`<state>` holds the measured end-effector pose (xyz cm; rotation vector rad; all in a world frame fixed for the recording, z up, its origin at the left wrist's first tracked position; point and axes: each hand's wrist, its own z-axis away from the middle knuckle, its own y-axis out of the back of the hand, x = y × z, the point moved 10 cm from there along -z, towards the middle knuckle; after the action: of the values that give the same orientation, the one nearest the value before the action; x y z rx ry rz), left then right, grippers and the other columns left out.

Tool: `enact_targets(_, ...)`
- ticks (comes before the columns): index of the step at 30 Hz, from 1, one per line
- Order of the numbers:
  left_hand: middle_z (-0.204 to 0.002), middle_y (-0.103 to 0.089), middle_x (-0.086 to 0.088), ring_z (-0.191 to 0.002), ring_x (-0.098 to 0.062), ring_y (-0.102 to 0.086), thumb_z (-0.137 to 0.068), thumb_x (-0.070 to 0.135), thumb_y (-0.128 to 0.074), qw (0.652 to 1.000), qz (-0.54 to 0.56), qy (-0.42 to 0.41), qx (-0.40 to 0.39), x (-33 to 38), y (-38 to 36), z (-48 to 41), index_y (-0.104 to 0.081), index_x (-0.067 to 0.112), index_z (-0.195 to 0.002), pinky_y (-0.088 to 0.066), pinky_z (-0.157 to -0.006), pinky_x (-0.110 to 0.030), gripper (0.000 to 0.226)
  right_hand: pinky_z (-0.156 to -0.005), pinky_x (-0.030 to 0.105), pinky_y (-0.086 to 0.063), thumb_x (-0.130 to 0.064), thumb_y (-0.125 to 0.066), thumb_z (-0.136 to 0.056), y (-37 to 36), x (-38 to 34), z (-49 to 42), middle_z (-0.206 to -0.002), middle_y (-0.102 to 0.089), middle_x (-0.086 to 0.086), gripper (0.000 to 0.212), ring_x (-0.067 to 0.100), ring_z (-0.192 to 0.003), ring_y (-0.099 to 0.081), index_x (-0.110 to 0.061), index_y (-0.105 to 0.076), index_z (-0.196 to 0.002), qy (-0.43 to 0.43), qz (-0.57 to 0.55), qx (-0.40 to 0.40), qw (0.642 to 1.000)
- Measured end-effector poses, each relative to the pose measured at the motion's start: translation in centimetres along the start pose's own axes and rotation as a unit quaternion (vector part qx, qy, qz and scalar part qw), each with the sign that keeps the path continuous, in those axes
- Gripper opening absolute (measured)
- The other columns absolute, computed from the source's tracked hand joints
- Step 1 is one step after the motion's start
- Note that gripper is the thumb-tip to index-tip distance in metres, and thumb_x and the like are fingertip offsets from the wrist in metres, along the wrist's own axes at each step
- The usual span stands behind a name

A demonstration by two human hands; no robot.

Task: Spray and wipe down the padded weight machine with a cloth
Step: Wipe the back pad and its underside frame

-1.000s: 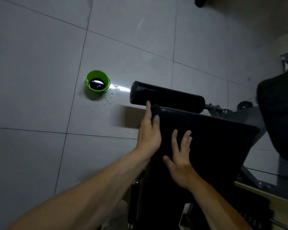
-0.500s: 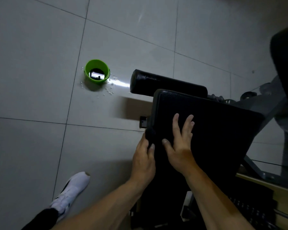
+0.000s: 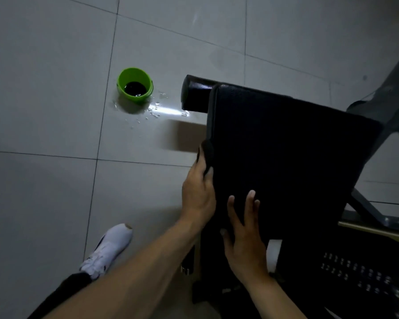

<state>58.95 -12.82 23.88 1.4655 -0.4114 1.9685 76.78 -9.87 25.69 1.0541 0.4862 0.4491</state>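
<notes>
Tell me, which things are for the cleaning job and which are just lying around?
For the job: dark cloth, left hand gripping it, right hand flat on black pad, roller pad, green bucket (probably).
Just around: water drops, white shoe.

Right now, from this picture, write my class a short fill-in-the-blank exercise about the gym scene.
The bucket is ___ in colour.
It stands on the tiled ___.
The ___ hand holds the cloth against the pad.
The shoe is ___.
Missing words: green, floor, left, white.
</notes>
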Motion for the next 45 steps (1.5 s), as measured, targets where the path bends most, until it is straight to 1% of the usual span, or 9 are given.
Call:
enact_targets(6, -0.156, -0.043, 0.01, -0.129, 0.022, -0.039, -0.108, 0.015, -0.045, 0.999, 0.003, 0.013, -0.048, -3.6, -0.8, 7.9, -0.023, 0.028, -0.162, -0.033, -0.1, 0.0, 0.059, -0.109, 0.039, -0.037, -0.018, -0.066, -0.099, 0.0, 0.9, 0.4, -0.172, 0.019, 0.001, 0.089, 0.029, -0.159, 0.01, -0.039, -0.01, -0.164, 0.044, -0.058, 0.059, 0.996)
enact_targets(11, -0.145, -0.058, -0.003, -0.126, -0.019, -0.056, -0.108, 0.017, -0.043, 0.999, -0.043, 0.004, 0.025, 0.6, 0.7, 0.0, -0.02, 0.029, -0.163, -0.038, -0.092, -0.014, 0.061, -0.119, 0.055, -0.036, -0.027, -0.07, -0.096, -1.9, 2.8, 2.8, -0.171, 0.022, -0.002, 0.094, 0.028, -0.159, 0.013, -0.044, -0.006, -0.163, 0.011, -0.003, 0.044, 0.999)
enact_targets(14, -0.15, -0.053, 0.004, -0.133, -0.009, -0.049, -0.105, 0.012, -0.045, 0.997, 0.008, -0.033, 0.072, 3.9, 1.6, -4.0, -0.037, 0.021, -0.158, -0.038, -0.108, -0.018, 0.054, -0.111, 0.06, -0.045, -0.033, -0.07, -0.095, -3.4, 3.6, 3.5, -0.17, 0.026, -0.003, 0.098, 0.028, -0.158, 0.017, -0.048, 0.001, -0.161, -0.005, 0.022, 0.026, 0.999)
enact_targets(18, -0.141, -0.044, 0.025, -0.125, 0.014, -0.037, -0.107, 0.017, -0.045, 0.998, -0.016, -0.016, 0.05, -0.6, 0.3, 1.8, -0.041, 0.029, -0.155, -0.03, -0.098, 0.004, 0.05, -0.11, 0.051, -0.047, -0.033, -0.071, -0.096, -3.3, 3.6, 3.4, -0.169, 0.027, -0.005, 0.097, 0.027, -0.158, 0.016, -0.047, 0.0, -0.161, -0.004, 0.017, 0.04, 0.999)
enact_targets(21, -0.149, -0.051, 0.016, -0.134, 0.004, -0.045, -0.106, 0.019, -0.051, 0.999, -0.038, 0.014, 0.031, -6.0, -0.1, 8.7, -0.041, 0.033, -0.155, -0.039, -0.107, -0.011, 0.052, -0.117, 0.051, -0.034, -0.029, -0.071, -0.096, -3.7, 3.8, 3.5, -0.171, 0.024, -0.003, 0.096, 0.03, -0.159, 0.013, -0.043, -0.004, -0.163, -0.002, 0.007, 0.053, 0.999)
enact_targets(24, -0.14, -0.06, 0.011, -0.127, -0.002, -0.056, -0.105, 0.012, -0.052, 0.999, -0.035, 0.032, 0.0, -8.0, -0.6, 13.7, -0.041, 0.031, -0.155, -0.042, -0.097, -0.006, 0.055, -0.121, 0.048, -0.021, -0.027, -0.07, -0.096, -3.7, 3.7, 3.3, -0.171, 0.021, -0.001, 0.095, 0.031, -0.159, 0.01, -0.045, -0.004, -0.162, 0.004, 0.006, 0.064, 0.998)
enact_targets(28, -0.135, -0.062, 0.01, -0.122, 0.006, -0.053, -0.104, 0.008, -0.051, 0.999, -0.023, 0.029, 0.026, -5.3, -0.1, 11.6, -0.048, 0.032, -0.149, -0.033, -0.092, 0.003, 0.051, -0.117, 0.052, -0.036, -0.032, -0.069, -0.097, -3.2, 3.9, 3.8, -0.173, 0.013, -0.001, 0.087, 0.029, -0.16, 0.003, -0.043, -0.012, -0.162, -0.005, 0.006, 0.084, 0.996)
enact_targets(33, -0.157, -0.046, 0.0, -0.145, -0.012, -0.04, -0.103, 0.007, -0.048, 0.997, -0.013, -0.006, 0.071, -1.8, 0.4, 3.2, -0.045, 0.022, -0.154, -0.032, -0.118, -0.022, 0.054, -0.123, 0.052, -0.032, -0.037, -0.057, -0.104, -5.4, 4.4, 6.1, -0.172, 0.018, -0.007, 0.072, 0.022, -0.16, 0.008, -0.043, -0.015, -0.162, -0.041, -0.007, 0.081, 0.996)
enact_targets(45, -0.134, -0.059, 0.015, -0.122, 0.009, -0.055, -0.094, 0.003, -0.046, 0.998, -0.021, 0.052, -0.012, -10.4, -1.7, 19.7, -0.058, 0.031, -0.136, -0.04, -0.099, -0.007, 0.052, -0.122, 0.049, -0.033, -0.015, -0.067, -0.098, -5.9, 6.8, 7.5, -0.174, 0.006, -0.003, 0.074, 0.024, -0.16, 0.002, -0.033, -0.032, -0.161, 0.051, -0.078, 0.064, 0.994)
